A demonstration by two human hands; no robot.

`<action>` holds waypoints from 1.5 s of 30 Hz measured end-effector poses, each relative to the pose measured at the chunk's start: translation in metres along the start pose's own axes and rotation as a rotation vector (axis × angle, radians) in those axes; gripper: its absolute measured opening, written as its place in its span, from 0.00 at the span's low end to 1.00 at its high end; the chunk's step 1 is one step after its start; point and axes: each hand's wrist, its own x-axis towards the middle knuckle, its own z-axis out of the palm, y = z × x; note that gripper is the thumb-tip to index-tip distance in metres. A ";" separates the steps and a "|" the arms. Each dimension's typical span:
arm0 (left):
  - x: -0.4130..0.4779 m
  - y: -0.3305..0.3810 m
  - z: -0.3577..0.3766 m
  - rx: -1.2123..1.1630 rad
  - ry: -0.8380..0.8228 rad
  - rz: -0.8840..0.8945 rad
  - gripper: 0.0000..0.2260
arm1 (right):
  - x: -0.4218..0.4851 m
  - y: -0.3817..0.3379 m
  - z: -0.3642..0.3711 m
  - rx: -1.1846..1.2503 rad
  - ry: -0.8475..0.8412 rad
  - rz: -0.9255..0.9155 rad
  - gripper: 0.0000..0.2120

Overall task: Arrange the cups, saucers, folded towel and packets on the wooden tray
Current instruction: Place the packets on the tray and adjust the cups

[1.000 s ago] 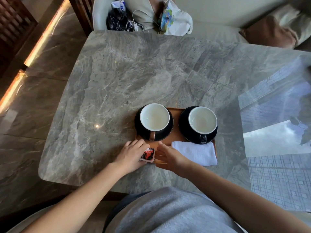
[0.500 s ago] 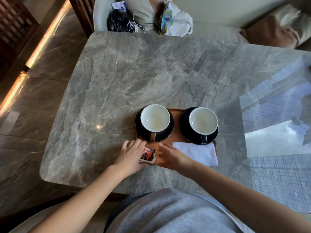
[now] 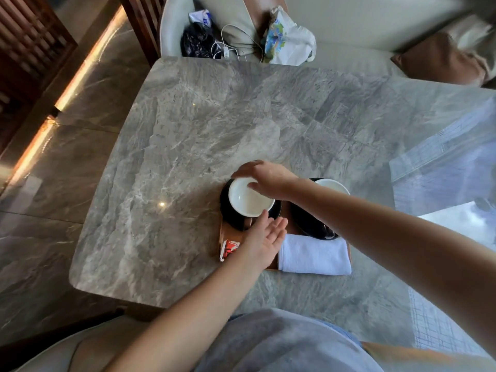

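Note:
A wooden tray [image 3: 231, 232] lies near the front edge of the marble table [image 3: 188, 146]. On it stand two white cups on black saucers: the left cup [image 3: 247, 204] on its saucer [image 3: 227, 210], and the right cup [image 3: 332, 186] on its saucer [image 3: 308, 224], partly hidden by my right forearm. A folded white towel [image 3: 314, 255] lies at the tray's front right. Red packets [image 3: 229, 248] lie at its front left. My right hand [image 3: 268, 178] reaches over the left cup, fingers past its far rim, thumb inside. My left hand [image 3: 265, 238] hovers open, just in front of that cup.
A chair [image 3: 174, 28] at the table's far side holds a black bag, white cables and a printed bag [image 3: 287, 38]. A brown cushion [image 3: 440, 60] lies on the sofa at the back right. Glare covers the table's right part. My grey-clad lap is below.
Both hands left the packets at the tray's front edge. My right hand moved up over the left cup and my left hand rose to the cup's near side. The view tilted slightly.

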 end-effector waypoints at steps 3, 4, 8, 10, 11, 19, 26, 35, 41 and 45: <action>0.013 -0.002 0.011 -0.079 0.062 0.050 0.21 | 0.012 0.000 0.003 -0.023 -0.057 -0.024 0.22; 0.014 -0.001 0.013 -0.094 0.081 0.062 0.20 | 0.014 0.000 0.005 -0.023 -0.045 -0.021 0.21; 0.015 0.008 0.013 -0.063 0.175 0.056 0.20 | 0.014 0.003 0.011 -0.018 0.048 0.036 0.23; 0.015 0.014 0.010 -0.083 0.226 0.067 0.20 | 0.010 0.007 0.013 -0.014 0.082 0.092 0.28; 0.017 0.018 0.008 -0.076 0.273 0.099 0.19 | 0.006 0.010 0.014 -0.004 0.095 0.118 0.29; 0.037 0.060 -0.004 0.198 0.431 0.308 0.15 | -0.026 0.017 0.026 0.396 0.070 0.377 0.32; 0.051 0.071 -0.019 0.718 0.384 0.542 0.18 | -0.054 -0.011 0.064 1.412 0.064 0.816 0.18; 0.052 0.083 -0.024 1.072 0.229 0.590 0.21 | -0.048 -0.008 0.070 1.360 0.384 0.717 0.18; 0.052 0.084 -0.026 1.084 0.223 0.540 0.21 | -0.050 -0.011 0.079 1.436 0.412 0.723 0.16; 0.051 0.083 -0.026 1.059 0.201 0.549 0.19 | -0.048 -0.012 0.078 1.431 0.428 0.725 0.15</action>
